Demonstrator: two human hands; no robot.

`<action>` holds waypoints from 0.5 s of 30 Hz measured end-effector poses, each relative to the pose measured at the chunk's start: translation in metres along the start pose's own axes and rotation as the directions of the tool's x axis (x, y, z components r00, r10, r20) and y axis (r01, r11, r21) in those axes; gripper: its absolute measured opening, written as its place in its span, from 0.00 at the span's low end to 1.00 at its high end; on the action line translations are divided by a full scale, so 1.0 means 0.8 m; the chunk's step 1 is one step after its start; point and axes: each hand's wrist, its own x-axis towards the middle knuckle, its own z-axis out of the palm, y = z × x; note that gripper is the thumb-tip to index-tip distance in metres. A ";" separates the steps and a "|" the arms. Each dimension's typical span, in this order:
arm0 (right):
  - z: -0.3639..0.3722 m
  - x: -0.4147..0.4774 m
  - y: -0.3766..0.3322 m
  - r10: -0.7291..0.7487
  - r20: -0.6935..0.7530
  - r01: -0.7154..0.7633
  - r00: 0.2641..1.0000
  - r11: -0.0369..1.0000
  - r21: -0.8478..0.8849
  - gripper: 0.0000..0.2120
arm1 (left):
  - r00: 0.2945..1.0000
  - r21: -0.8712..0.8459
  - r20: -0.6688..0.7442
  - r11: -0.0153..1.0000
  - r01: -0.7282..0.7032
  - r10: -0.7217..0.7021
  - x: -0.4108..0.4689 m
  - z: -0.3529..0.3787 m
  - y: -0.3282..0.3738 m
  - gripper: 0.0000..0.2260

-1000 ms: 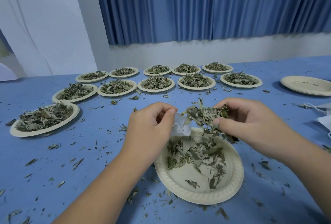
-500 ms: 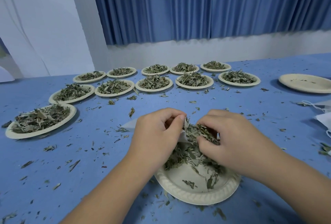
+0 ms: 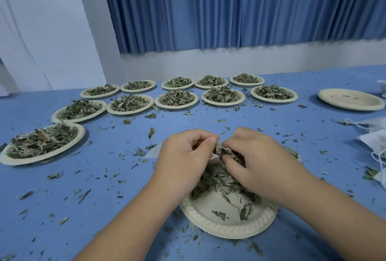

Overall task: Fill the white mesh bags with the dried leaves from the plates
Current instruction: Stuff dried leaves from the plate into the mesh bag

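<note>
A cream paper plate lies on the blue table right in front of me, with dried leaves heaped on its far half. My left hand pinches the mouth of a white mesh bag over the plate; only a small white edge of the bag shows between my hands. My right hand grips a bunch of leaves and pushes them against the bag's mouth. Most of the bag is hidden behind my fingers.
Several plates heaped with dried leaves stand in two rows at the back, and one more plate sits at the left. A stack of bare plates lies at the far right. White mesh bags with strings lie at the right edge. Leaf crumbs litter the table.
My right hand came down and left with its bunch of leaves, from above the plate to the bag's mouth. Both hands now sit close together, low over the plate.
</note>
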 end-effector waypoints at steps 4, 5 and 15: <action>-0.002 0.005 -0.013 -0.044 0.064 0.052 0.997 0.991 -0.119 0.09 | 0.999 -0.054 0.003 0.998 0.041 -0.041 0.000 0.001 -0.001 0.09; -0.002 0.008 -0.015 -0.043 0.075 0.053 0.996 0.989 -0.136 0.09 | 0.999 -0.036 0.000 0.998 0.042 -0.042 0.001 0.000 -0.002 0.09; -0.013 0.032 -0.012 -0.085 -0.024 0.085 0.996 0.996 -0.020 0.12 | 0.989 -0.238 -0.070 0.965 0.110 -0.130 0.007 -0.011 0.000 0.08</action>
